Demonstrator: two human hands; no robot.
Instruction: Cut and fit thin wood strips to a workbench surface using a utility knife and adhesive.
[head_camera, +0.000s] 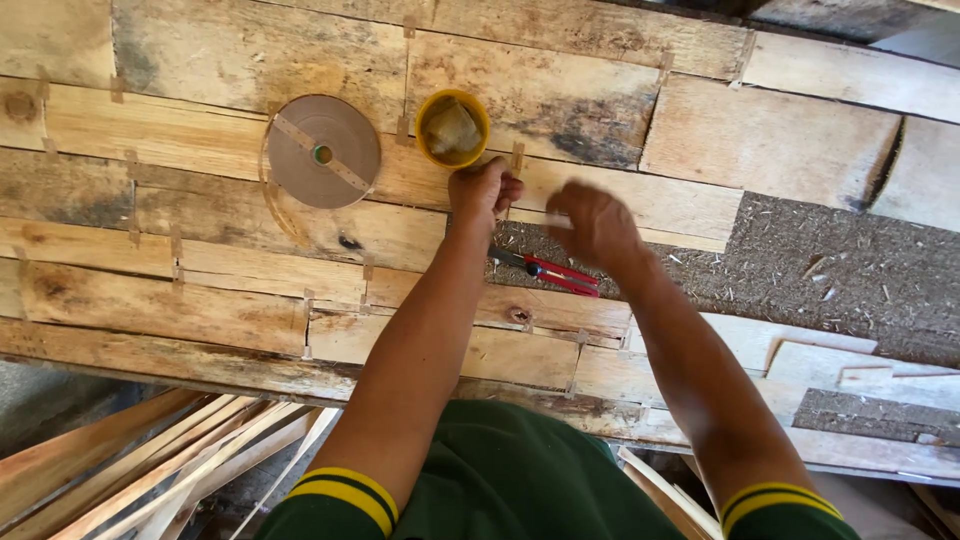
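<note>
Veneer (200, 300) pieces, patched together with short strips of brown tape, covered the bench in pale and stained sheets, and both hands worked at a seam near their middle. Nearest the viewer, loose wood strips (170, 450) leaned below the bench's front edge at lower left, beside the person's green shirt with yellow-banded cuffs. Both bare forearms reached up and away from the body. Pliers (550, 270) with red handles lay on the veneer just below and between the hands, touching neither as far as could be seen. The left hand (483, 190) was curled into a loose fist, fingers together and pressed down on the sheet — whether they pinched a bit of tape could not be told. The right hand (592, 225) was blurred; its fingers looked bent together, but their grip could not be told. Just beyond the left hand stood a yellow bowl (452, 130) with a wet sponge inside. Left of that lay a flat tape roll (323, 152). Rough board (850, 270) showed at right.
</note>
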